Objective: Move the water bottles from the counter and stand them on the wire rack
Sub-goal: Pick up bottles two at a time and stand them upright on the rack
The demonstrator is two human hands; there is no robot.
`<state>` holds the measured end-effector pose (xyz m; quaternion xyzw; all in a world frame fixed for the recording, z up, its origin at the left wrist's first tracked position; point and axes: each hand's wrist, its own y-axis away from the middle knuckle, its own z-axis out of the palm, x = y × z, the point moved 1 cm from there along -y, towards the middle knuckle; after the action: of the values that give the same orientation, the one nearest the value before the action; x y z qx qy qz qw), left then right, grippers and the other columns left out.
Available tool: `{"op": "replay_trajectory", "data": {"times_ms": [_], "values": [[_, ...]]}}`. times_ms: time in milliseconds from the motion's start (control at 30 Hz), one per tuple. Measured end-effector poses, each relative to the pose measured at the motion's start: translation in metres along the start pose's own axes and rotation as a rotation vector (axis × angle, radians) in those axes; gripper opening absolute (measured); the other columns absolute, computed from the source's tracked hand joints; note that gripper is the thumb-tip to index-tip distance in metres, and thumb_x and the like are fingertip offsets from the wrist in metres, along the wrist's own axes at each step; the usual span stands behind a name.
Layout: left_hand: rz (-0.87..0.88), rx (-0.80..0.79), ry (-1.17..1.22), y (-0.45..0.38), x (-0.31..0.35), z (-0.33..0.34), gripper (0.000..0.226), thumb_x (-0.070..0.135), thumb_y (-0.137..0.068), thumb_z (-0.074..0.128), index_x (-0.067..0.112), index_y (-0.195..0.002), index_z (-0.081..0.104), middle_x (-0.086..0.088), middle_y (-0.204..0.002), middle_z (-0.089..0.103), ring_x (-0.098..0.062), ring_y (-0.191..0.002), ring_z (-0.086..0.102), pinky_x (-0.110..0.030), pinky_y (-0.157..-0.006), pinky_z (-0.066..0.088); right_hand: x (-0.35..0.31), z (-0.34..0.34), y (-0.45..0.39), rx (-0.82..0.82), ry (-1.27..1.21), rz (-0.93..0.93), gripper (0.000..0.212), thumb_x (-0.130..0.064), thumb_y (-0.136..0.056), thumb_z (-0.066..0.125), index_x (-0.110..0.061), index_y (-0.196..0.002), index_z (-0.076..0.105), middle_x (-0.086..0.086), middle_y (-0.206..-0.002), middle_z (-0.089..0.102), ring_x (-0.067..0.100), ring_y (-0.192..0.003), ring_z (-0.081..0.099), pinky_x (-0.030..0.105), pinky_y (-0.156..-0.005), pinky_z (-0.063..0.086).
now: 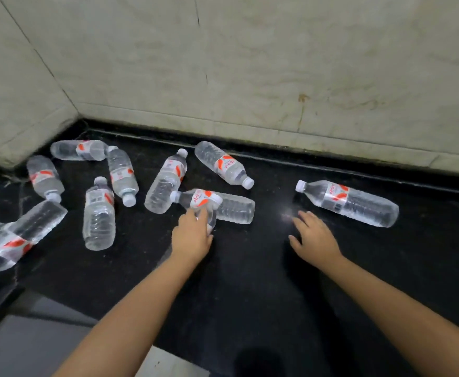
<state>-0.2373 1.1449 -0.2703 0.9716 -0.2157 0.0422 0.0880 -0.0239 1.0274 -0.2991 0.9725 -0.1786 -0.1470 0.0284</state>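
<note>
Several clear water bottles with red-and-white labels lie on their sides on the black counter (250, 281). My left hand (193, 236) reaches into the middle of the group, and its fingers curl round one bottle (199, 200) that rests against another bottle (236, 209). My right hand (315, 239) hovers low over the counter with its fingers spread, holding nothing, just left of a lone bottle (351, 202) at the right. Other bottles lie towards the back left (165, 180) (223, 163) (99, 213). The wire rack is out of view.
A pale marble wall (250, 63) closes the counter at the back and left, forming a corner. A blurred bottle (18, 236) lies at the counter's left edge. The counter's front edge runs across the lower left, with a grey surface (32, 338) below it.
</note>
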Motion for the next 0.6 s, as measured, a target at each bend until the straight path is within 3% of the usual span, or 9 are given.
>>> {"op": "replay_trajectory", "data": {"times_ms": [133,233,433,500,600], "values": [[0.087,-0.071,0.054,-0.016,-0.011,0.0,0.054,0.026,-0.09,0.053,0.014,-0.137,0.031,-0.015,-0.133,0.039,-0.031,-0.117,0.044,-0.04,-0.087,0.047,0.006,-0.012,-0.008,0.033,0.025,0.146,0.049,-0.022,-0.089,0.053,-0.001,-0.132,0.042,0.02,-0.143,0.039,0.033,-0.136,0.032,0.042,-0.113,0.026],[0.209,-0.091,0.069,-0.018,-0.01,0.002,0.054,0.029,-0.09,0.052,0.018,-0.139,0.03,-0.012,-0.133,0.041,-0.028,-0.117,0.045,-0.036,-0.086,0.048,0.019,-0.02,-0.014,0.098,0.026,0.2,0.043,-0.014,-0.083,0.06,0.005,-0.121,0.052,0.025,-0.128,0.052,0.038,-0.12,0.047,0.046,-0.101,0.039],[0.455,-0.148,0.058,-0.017,0.04,0.013,0.061,0.029,-0.092,0.049,0.021,-0.145,0.02,-0.011,-0.141,0.032,-0.026,-0.125,0.038,-0.032,-0.089,0.045,0.05,-0.032,-0.026,0.109,0.074,0.269,0.036,-0.006,-0.075,0.066,0.01,-0.107,0.058,0.032,-0.113,0.058,0.046,-0.105,0.055,0.051,-0.09,0.046],[0.472,-0.165,0.052,-0.019,0.056,0.018,0.062,0.03,-0.091,0.048,0.022,-0.145,0.019,-0.01,-0.141,0.032,-0.025,-0.124,0.037,-0.031,-0.09,0.044,0.058,-0.038,-0.04,0.087,0.114,0.26,0.04,-0.011,-0.08,0.062,0.007,-0.114,0.054,0.03,-0.123,0.053,0.044,-0.114,0.049,0.05,-0.096,0.041],[0.467,-0.188,0.028,-0.02,0.073,0.029,0.06,0.03,-0.09,0.049,0.021,-0.143,0.023,-0.009,-0.143,0.031,-0.026,-0.126,0.036,-0.032,-0.093,0.043,0.072,-0.045,-0.067,-0.028,0.197,0.234,0.06,-0.026,-0.085,0.058,-0.008,-0.136,0.034,0.02,-0.147,0.029,0.036,-0.136,0.026,0.05,-0.111,0.024]]}}
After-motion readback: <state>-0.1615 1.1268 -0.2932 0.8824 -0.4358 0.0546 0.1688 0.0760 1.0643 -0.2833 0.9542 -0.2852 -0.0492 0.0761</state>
